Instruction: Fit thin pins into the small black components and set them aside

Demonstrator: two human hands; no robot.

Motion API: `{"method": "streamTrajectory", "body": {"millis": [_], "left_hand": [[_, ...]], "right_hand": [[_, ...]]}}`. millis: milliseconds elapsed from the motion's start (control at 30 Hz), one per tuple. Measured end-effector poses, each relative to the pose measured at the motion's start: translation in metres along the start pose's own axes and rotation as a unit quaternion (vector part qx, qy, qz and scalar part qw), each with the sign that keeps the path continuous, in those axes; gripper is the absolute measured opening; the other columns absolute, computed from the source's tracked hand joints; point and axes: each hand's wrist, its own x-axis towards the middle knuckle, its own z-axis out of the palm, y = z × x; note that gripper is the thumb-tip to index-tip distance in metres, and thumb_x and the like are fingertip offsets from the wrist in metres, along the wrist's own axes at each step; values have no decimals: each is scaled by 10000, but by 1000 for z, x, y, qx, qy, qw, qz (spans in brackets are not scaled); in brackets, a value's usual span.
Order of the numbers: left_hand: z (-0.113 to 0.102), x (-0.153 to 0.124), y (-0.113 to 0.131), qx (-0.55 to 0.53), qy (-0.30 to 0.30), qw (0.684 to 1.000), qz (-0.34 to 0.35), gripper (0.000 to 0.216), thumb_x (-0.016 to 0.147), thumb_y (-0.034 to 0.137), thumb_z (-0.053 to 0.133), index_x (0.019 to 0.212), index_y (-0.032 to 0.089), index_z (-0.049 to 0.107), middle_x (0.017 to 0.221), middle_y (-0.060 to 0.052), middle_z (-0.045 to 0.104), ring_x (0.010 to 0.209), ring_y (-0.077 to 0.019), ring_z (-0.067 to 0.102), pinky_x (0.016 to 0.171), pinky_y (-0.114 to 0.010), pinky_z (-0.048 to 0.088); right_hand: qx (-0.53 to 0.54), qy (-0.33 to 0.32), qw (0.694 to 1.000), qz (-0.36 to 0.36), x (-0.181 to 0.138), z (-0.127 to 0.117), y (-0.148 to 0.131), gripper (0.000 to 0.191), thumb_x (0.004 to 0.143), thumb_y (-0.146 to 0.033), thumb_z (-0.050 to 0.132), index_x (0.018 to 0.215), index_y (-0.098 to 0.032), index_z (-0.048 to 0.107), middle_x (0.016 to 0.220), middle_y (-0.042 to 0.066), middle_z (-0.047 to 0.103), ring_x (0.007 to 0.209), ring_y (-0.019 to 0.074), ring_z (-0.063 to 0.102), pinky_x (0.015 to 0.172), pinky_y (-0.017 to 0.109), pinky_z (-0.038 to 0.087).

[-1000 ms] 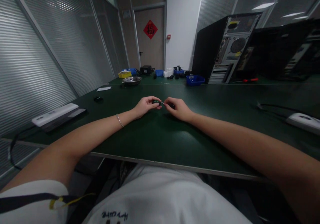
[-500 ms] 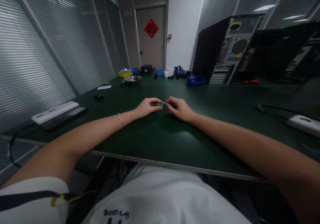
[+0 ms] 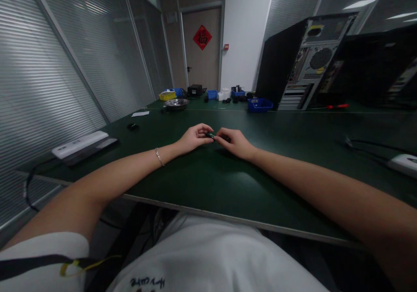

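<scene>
A small green circuit board (image 3: pixel 210 134) with dark edges is held between my two hands, just above the green table (image 3: pixel 224 188). My left hand (image 3: pixel 194 138) has its thumb below the board and its fingers curled over the far side. With thumb and forefinger pinched together, my right hand (image 3: pixel 235 142) meets the board's right end. Whether a separate small part sits in that pinch cannot be made out. My fingers hide much of the board.
Along the back stand a metal bowl (image 3: pixel 176 104), a yellow bin (image 3: pixel 167 96), a blue bin (image 3: pixel 259 105) and a computer tower (image 3: pixel 286 62). A white device (image 3: pixel 80 144) lies at left, near a small black object (image 3: pixel 132 126). Another white device (image 3: pixel 405 164) with a cable is at right.
The board has tilted in my left hand, showing less of its green face, and the left fingers have lifted slightly. The whole view has shifted a little as my head turned left.
</scene>
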Motion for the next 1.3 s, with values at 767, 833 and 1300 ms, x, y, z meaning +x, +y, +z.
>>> {"method": "streamTrajectory", "body": {"millis": [767, 833, 1300], "left_hand": [[2, -2, 4, -70, -48, 996, -23, 559, 764, 195, 679, 1296, 156, 514, 1066, -113, 605, 904, -167, 589, 831, -344, 467], [2, -2, 4, -66, -52, 996, -19, 560, 767, 191, 676, 1301, 150, 511, 1056, -113, 604, 902, -169, 583, 828, -341, 462], [4, -3, 8, -58, -93, 994, -13, 533, 799, 216, 649, 1308, 156, 504, 1067, -118, 600, 916, -179, 571, 807, -332, 458]], "right_hand": [[40, 21, 999, -8, 2, 0, -2, 208, 886, -337, 458, 866, -168, 577, 739, 22, 595, 627, 127, 498, 605, 252, 372], [36, 31, 999, -5, 2, 0, -2, 202, 885, -330, 458, 855, -167, 573, 737, 23, 594, 635, 131, 505, 610, 254, 374], [21, 35, 999, -5, 2, 1, -1, 186, 878, -308, 461, 831, -168, 575, 713, 21, 585, 630, 133, 504, 600, 257, 366]]}}
